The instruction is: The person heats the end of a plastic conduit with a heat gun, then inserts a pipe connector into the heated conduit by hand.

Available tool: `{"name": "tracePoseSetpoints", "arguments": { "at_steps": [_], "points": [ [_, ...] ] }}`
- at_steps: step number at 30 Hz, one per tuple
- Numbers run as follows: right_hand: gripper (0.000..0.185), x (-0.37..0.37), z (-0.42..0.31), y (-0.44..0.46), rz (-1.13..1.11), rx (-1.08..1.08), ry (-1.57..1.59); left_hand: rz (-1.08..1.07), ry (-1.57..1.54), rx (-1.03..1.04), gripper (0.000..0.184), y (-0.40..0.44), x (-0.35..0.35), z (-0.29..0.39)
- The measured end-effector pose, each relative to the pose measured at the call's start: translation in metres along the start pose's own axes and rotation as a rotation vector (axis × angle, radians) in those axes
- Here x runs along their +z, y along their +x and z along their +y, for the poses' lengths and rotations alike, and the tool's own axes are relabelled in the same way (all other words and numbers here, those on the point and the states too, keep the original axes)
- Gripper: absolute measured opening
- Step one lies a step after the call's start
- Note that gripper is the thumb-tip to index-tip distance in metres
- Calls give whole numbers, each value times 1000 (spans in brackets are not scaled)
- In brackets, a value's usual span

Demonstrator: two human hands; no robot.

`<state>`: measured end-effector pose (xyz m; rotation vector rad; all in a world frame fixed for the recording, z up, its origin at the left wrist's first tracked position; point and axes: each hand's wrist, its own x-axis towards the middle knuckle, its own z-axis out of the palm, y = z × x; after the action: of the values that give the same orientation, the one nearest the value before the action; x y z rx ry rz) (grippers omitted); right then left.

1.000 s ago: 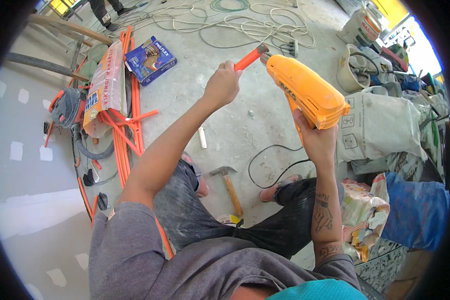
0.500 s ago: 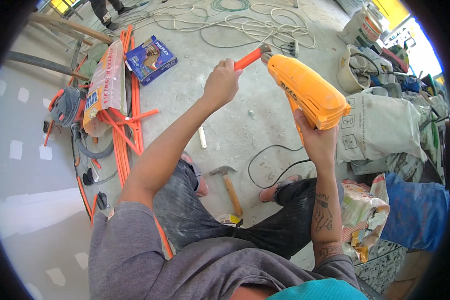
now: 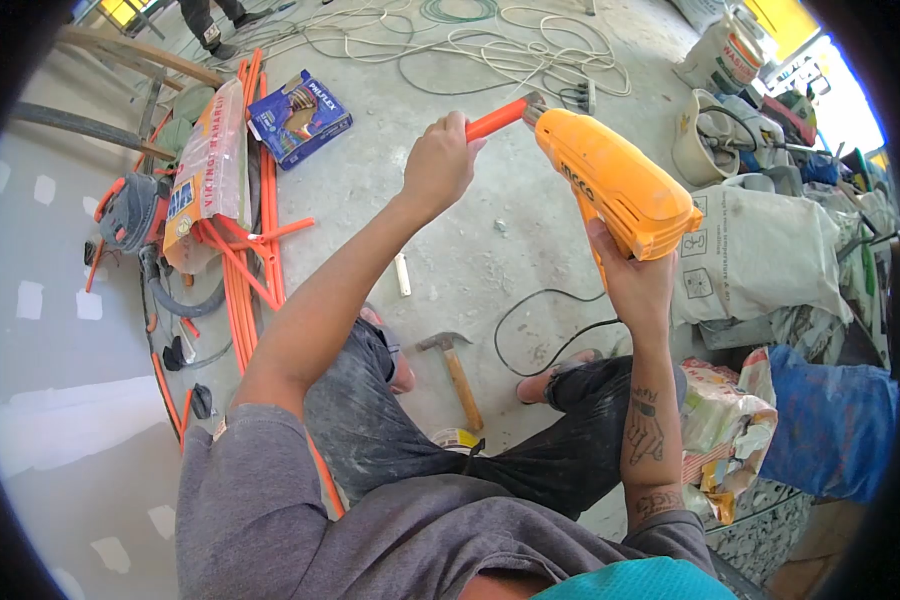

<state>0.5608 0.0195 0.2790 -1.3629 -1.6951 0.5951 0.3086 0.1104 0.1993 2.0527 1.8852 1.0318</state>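
Note:
My left hand [image 3: 438, 165] is wrapped round a short orange pipe [image 3: 495, 121], tilted up to the right. Its far end meets the metal nozzle [image 3: 532, 105] of a yellow heat gun [image 3: 620, 185]; whether they touch I cannot tell. The heat gun's handle is in my right hand [image 3: 638, 275], and a black cord [image 3: 505, 320] loops from it over the floor. Between my feet lies a claw hammer [image 3: 460, 385] with a wooden handle.
Orange pipes [image 3: 269, 220], a printed sack [image 3: 213, 170] and a blue box [image 3: 302, 118] lie at the left. Cables [image 3: 470, 45] coil on the floor ahead. A white sack [image 3: 760, 250] and a bucket [image 3: 692, 150] stand right. Another person's legs [image 3: 200, 20] show top left.
The end of the orange pipe has shifted very slightly at the nozzle. The view has moved a little; both hands keep their holds.

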Motion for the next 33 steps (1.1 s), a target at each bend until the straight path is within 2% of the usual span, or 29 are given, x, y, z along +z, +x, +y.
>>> {"name": "tracePoseSetpoints", "arguments": {
  "at_steps": [9,15,23,33],
  "points": [
    [25,0,2,0,5,5,4,155,117,125,24,3,11,-8],
    [25,0,2,0,8,-27,11,7,45,-10,25,1,1,-3],
    [25,0,-1,0,-27,27,-16,31,46,23,26,1,2,-4],
    [25,1,0,0,23,-29,-15,101,6,72,26,2,2,-6]
  ]
}}
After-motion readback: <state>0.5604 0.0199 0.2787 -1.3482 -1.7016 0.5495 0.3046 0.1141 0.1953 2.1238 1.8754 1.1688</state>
